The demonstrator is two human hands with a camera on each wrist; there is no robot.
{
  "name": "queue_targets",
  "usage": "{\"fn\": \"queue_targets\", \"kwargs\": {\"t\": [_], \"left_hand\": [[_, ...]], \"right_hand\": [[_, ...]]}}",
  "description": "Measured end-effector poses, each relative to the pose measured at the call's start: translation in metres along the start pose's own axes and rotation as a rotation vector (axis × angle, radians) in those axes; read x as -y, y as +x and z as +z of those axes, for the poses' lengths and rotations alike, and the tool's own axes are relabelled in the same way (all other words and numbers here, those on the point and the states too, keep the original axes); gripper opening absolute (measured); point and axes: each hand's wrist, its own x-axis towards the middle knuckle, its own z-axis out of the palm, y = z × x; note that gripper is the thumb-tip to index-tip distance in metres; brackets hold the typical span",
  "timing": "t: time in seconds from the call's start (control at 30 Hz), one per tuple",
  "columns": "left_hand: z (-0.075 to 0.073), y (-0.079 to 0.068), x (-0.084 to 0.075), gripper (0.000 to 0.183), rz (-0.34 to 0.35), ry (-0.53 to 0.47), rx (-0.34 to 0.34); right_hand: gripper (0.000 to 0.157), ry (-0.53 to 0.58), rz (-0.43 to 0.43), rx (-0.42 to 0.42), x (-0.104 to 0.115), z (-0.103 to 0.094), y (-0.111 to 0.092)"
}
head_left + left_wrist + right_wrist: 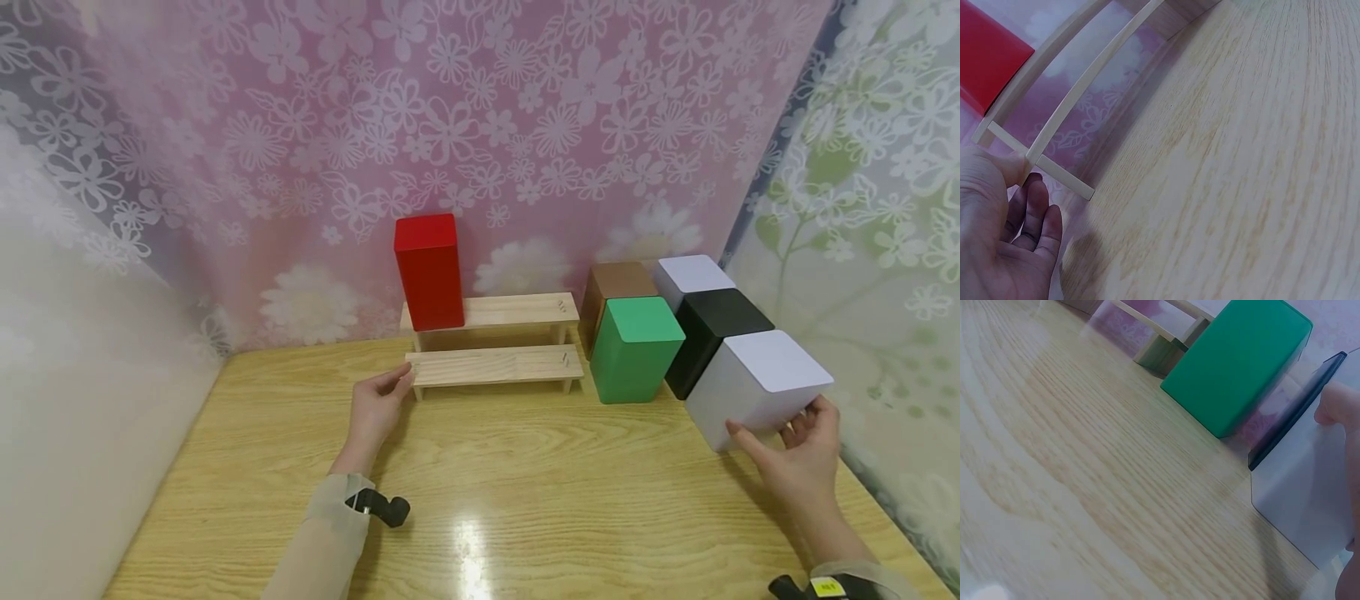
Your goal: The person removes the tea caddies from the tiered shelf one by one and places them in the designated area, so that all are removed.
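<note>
A two-step wooden rack (495, 367) stands near the back wall, with a tall red box (427, 275) upright on the left of its upper step. My left hand (375, 408) pinches the left end of the lower step; in the left wrist view the thumb lies on top of the plank (1079, 94) and the fingertips sit beneath it. On the right, my right hand (806, 454) grips a white box (780, 362), its thumb on the front face and its fingers at the right side. The box's lower right part is hidden by that hand.
Beside the rack stand a green box (637, 350) and a brown box (622, 279) behind it. A black box (723, 312) and another white box (692, 273) stand behind the gripped one. Floral curtains (480, 125) hang behind the wooden table (525, 500).
</note>
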Motion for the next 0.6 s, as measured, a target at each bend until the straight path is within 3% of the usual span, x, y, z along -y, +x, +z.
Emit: {"fn": "queue_targets", "kwargs": {"t": [0.23,0.37,0.43,0.5,0.6], "left_hand": [[0.0,-0.001,-0.001,0.028,0.005,-0.015,0.006],[-0.001,-0.001,-0.001,0.028,0.003,-0.019,0.009],[-0.001,-0.001,0.0,0.027,0.002,-0.015,0.006],[0.0,0.0,0.0,0.027,0.005,-0.014,0.003],[0.0,0.0,0.001,0.027,0.01,-0.02,-0.001]], "right_hand": [[0.107,0.035,0.015,-0.008,0.009,-0.008,0.003],[0.108,0.159,0.049,-0.034,0.024,-0.019,0.008],[0.109,0.171,0.063,-0.042,0.033,-0.024,0.009],[0.111,0.126,0.046,-0.045,0.043,-0.03,0.011],[0.112,-0.026,-0.023,-0.059,0.059,-0.036,0.012]]}}
